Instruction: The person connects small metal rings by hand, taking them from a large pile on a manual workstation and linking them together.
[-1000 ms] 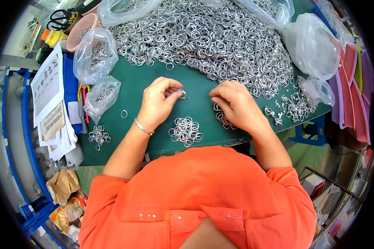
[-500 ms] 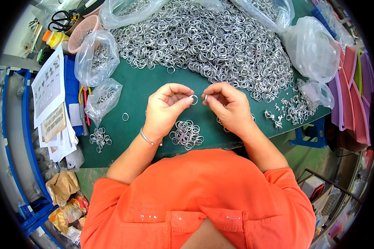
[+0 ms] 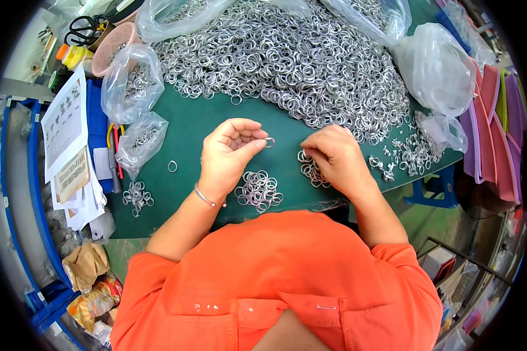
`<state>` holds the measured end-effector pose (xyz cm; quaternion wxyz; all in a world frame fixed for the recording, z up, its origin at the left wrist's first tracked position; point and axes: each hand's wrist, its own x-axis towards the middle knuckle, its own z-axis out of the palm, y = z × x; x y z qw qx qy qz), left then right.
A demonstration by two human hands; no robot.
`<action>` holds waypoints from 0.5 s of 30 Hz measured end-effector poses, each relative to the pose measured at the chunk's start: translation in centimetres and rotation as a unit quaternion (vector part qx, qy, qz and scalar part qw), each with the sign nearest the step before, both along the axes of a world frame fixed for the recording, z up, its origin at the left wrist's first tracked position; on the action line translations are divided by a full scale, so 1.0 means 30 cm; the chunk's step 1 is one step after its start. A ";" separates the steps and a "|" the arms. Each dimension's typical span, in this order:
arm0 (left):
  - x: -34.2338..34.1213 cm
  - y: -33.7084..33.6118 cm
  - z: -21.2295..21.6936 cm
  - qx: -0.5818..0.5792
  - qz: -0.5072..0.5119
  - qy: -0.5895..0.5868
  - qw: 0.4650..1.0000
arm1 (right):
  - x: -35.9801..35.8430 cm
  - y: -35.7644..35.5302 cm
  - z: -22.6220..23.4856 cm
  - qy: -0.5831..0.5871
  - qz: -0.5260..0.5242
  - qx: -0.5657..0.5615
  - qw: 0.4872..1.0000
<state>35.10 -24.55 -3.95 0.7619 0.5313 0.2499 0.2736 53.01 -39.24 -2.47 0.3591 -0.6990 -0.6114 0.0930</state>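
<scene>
Fr my end I've got the green desk (image 3: 187,126) across the middle of view, the wearer's orange shirt (image 3: 287,251) up against its near edge. Next biggest is the big pile of metal rings (image 3: 287,61), spread over the far side, w/ a puffy clear bag (image 3: 436,70) at its R end. Pink + purple sheets (image 3: 492,131) stand past the desk's R edge; printed papers (image 3: 65,131) hang at the L edge. Two smaller clear bags (image 3: 113,99) w/ rings in them sit L of the pile, nr a pink basket (image 3: 104,52). Then my hands, well apart: L hand (image 3: 227,149) has thumb + fingertips pinched on one ring (image 3: 270,142), held above the desk btwn the pile and the centre heap (image 3: 259,191) of rings. R hand (image 3: 336,152) is curled, fingers down at the R heap (image 3: 314,174), covering part of it; can't tell if its tips are closed on anything. Small metal bits (image 3: 413,155) lie scattered R of that hand, below the pile. L heap (image 3: 137,198), smaller than the centre one, is nr the desk's L edge. Smallest: a loose ring (image 3: 173,167) flat on the desk btwn L heap and L hand.
</scene>
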 end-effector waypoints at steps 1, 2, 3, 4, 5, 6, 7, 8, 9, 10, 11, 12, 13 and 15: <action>0.003 -0.004 0.001 0.000 -0.002 0.007 1.000 | 0.000 -0.010 0.002 -0.029 -0.005 -0.037 0.999; 0.006 -0.007 0.005 -0.003 -0.002 0.000 1.000 | -0.001 -0.016 0.005 -0.057 -0.009 -0.074 0.996; 0.008 -0.008 0.009 -0.005 -0.002 -0.008 1.000 | -0.004 -0.018 0.006 -0.057 -0.001 -0.080 0.995; 0.010 -0.012 0.010 -0.008 -0.003 -0.015 1.000 | -0.010 -0.014 0.010 -0.033 -0.009 -0.060 0.998; 0.011 -0.016 0.010 -0.009 -0.003 -0.022 1.000 | -0.022 -0.003 0.016 -0.009 -0.018 -0.041 0.999; 0.013 -0.023 0.011 -0.006 -0.009 -0.028 1.000 | -0.036 0.009 0.023 0.016 -0.026 -0.022 0.999; 0.015 -0.032 0.013 -0.004 -0.016 -0.034 0.999 | -0.054 0.021 0.029 0.093 -0.021 -0.015 0.995; 0.016 -0.041 0.016 -0.002 -0.023 -0.040 0.999 | -0.075 0.033 0.036 0.169 -0.016 -0.007 0.985; 0.015 -0.049 0.023 0.013 -0.040 -0.043 0.998 | -0.087 0.039 0.038 0.245 -0.011 0.001 0.970; 0.014 -0.047 0.030 0.019 -0.039 -0.040 0.998 | -0.089 0.040 0.036 0.285 -0.017 -0.021 0.958; 0.012 -0.043 0.037 0.025 -0.038 -0.037 0.998 | -0.090 0.041 0.032 0.324 -0.023 -0.043 0.945; 0.008 -0.037 0.044 0.031 -0.036 -0.034 0.998 | -0.091 0.041 0.027 0.363 -0.028 -0.065 0.929; 0.007 -0.014 0.047 0.085 -0.026 -0.008 0.996 | -0.090 0.039 0.019 0.407 -0.027 -0.052 0.912; 0.021 0.052 0.046 0.338 0.021 0.088 0.937 | -0.089 0.030 0.003 0.492 -0.025 -0.029 0.870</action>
